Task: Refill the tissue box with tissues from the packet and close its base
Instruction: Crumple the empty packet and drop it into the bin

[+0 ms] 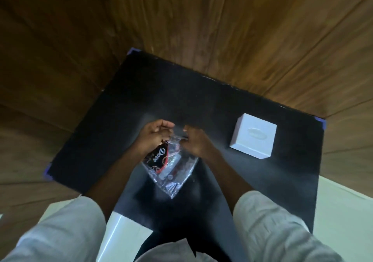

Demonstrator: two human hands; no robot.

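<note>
A clear plastic tissue packet (171, 167) with a dark label and red trim hangs above the black table (121, 110), near its front middle. My left hand (154, 135) pinches the packet's top left edge. My right hand (194, 141) grips the top right edge, close beside the left. The white cube tissue box (253, 135) stands upright on the table to the right of my hands, its oval slot facing up. The frame is slightly blurred.
Wood-grain panelling (222, 29) rises behind and to the left of the table. Purple tape marks the table corners (131, 50). A white surface (343, 205) lies at the lower right, and another white block (123, 235) sits below the table's front edge.
</note>
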